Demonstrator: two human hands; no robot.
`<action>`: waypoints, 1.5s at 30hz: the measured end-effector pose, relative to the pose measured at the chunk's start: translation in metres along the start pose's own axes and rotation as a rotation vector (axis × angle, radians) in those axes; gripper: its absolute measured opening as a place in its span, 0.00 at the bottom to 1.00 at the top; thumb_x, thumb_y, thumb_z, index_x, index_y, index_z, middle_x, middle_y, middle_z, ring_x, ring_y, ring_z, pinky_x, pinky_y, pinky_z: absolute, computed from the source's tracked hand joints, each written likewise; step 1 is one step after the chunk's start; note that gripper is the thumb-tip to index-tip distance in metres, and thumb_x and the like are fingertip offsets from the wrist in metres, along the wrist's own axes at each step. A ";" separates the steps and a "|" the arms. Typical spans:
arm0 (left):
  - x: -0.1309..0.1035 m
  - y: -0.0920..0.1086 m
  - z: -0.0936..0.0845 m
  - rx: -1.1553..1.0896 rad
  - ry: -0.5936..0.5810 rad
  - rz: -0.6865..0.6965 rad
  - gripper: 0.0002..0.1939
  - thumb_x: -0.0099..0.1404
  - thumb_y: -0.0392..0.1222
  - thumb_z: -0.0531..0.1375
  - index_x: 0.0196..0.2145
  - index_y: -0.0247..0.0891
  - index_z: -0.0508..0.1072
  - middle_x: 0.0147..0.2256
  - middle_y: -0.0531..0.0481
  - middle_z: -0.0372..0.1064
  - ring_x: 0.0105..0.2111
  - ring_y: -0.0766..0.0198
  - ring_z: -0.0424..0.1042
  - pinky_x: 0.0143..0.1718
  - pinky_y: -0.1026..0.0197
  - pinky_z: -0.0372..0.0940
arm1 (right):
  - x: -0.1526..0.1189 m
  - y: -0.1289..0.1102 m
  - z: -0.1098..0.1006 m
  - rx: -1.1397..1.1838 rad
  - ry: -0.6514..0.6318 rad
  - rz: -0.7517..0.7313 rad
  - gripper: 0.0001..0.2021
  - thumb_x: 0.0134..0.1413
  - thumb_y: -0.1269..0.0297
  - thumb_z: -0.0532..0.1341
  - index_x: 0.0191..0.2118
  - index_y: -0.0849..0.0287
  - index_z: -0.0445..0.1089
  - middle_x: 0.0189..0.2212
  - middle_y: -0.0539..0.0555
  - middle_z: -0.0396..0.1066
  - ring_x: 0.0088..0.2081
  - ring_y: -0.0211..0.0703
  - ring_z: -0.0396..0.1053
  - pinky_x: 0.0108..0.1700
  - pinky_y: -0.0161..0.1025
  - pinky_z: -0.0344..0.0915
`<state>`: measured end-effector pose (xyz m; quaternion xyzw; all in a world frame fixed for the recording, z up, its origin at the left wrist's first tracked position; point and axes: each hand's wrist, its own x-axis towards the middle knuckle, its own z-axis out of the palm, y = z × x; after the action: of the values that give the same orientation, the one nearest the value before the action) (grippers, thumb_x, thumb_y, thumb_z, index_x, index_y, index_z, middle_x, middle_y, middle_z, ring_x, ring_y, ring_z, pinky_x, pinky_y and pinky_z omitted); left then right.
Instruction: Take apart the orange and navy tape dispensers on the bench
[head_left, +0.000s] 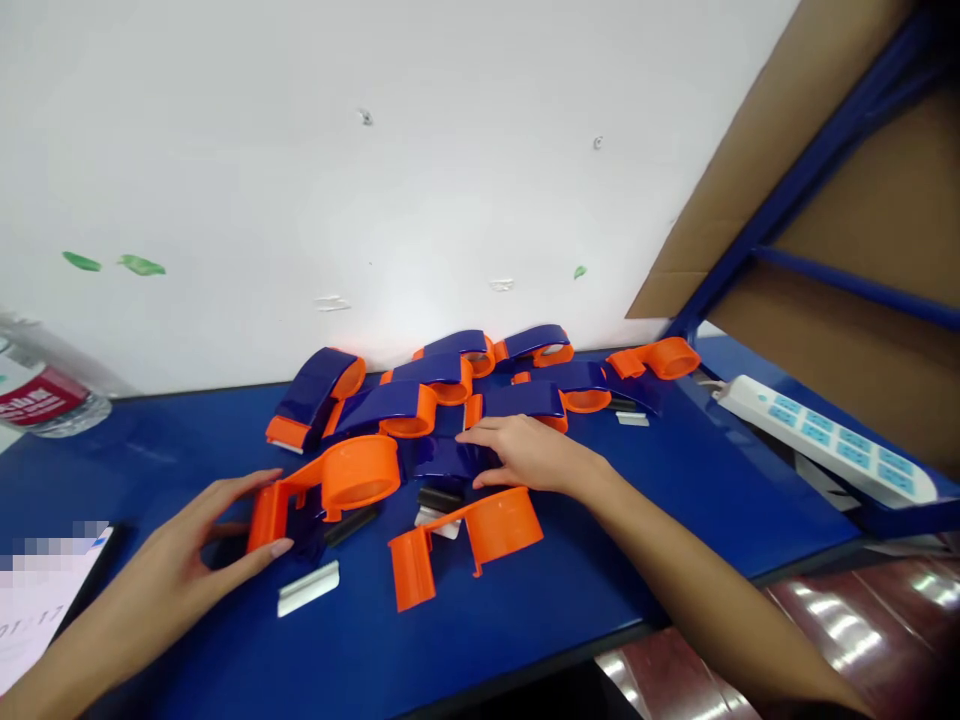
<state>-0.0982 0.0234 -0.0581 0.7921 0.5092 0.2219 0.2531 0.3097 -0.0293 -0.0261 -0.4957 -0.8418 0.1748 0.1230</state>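
Observation:
My left hand (191,555) is closed around the flat end of an orange tape dispenser frame (361,472), thumb in front and fingers behind. My right hand (532,453) reaches over the table with thumb and fingers at the end of a curved dark blue cover (442,458). Nearer to me lies another orange dispenser frame (504,525). Between the two frames are a black strip (439,498) and a metal blade piece (448,527) partly covered by orange plastic. A second metal piece (309,588) and a black strip (351,526) lie by my left hand.
Several orange-and-blue tape dispensers (390,403) stand along the white wall (465,200). At right are an orange frame (670,358), a power strip (825,435) and a blue metal rack (757,225). A bottle (49,395) and a phone or tablet (45,600) are at left.

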 end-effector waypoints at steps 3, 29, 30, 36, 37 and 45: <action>-0.001 0.009 0.002 0.038 0.022 0.057 0.33 0.58 0.62 0.66 0.59 0.53 0.68 0.55 0.51 0.73 0.48 0.42 0.77 0.48 0.43 0.76 | -0.004 0.000 0.000 -0.019 -0.007 -0.009 0.27 0.59 0.60 0.69 0.62 0.58 0.70 0.60 0.64 0.70 0.57 0.59 0.72 0.57 0.53 0.68; -0.009 0.006 0.005 0.056 -0.006 0.136 0.35 0.61 0.59 0.65 0.64 0.52 0.65 0.58 0.44 0.70 0.51 0.43 0.75 0.48 0.49 0.74 | -0.017 -0.001 0.003 -0.035 0.019 0.028 0.20 0.60 0.58 0.69 0.56 0.55 0.69 0.58 0.60 0.70 0.48 0.53 0.76 0.46 0.45 0.71; -0.009 0.006 0.006 0.051 -0.006 0.130 0.35 0.61 0.59 0.65 0.64 0.51 0.65 0.58 0.43 0.70 0.50 0.43 0.75 0.48 0.49 0.74 | -0.017 -0.002 0.003 -0.038 0.016 0.025 0.20 0.60 0.58 0.69 0.55 0.54 0.69 0.60 0.60 0.69 0.49 0.54 0.76 0.46 0.45 0.71; -0.013 0.012 0.005 -0.003 0.012 0.094 0.37 0.61 0.59 0.66 0.64 0.50 0.64 0.61 0.43 0.65 0.52 0.45 0.75 0.50 0.49 0.74 | -0.014 0.004 0.009 -0.019 0.017 0.019 0.12 0.61 0.63 0.67 0.49 0.54 0.70 0.59 0.60 0.70 0.40 0.48 0.77 0.40 0.42 0.70; -0.014 0.014 0.004 -0.009 0.018 0.092 0.37 0.61 0.59 0.66 0.65 0.50 0.64 0.62 0.43 0.65 0.53 0.45 0.74 0.50 0.49 0.74 | -0.014 0.005 0.010 -0.013 0.023 0.025 0.11 0.61 0.64 0.67 0.48 0.55 0.69 0.58 0.60 0.70 0.36 0.46 0.77 0.39 0.41 0.69; -0.019 0.034 0.004 0.130 0.339 0.271 0.27 0.62 0.53 0.67 0.57 0.48 0.70 0.55 0.45 0.66 0.57 0.43 0.69 0.60 0.41 0.65 | -0.017 0.005 0.012 0.042 0.096 0.089 0.15 0.56 0.64 0.69 0.47 0.54 0.69 0.50 0.56 0.73 0.29 0.39 0.70 0.33 0.38 0.67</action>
<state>-0.0796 -0.0066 -0.0419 0.8194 0.4464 0.3505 0.0805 0.3173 -0.0442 -0.0398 -0.5376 -0.8083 0.1735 0.1658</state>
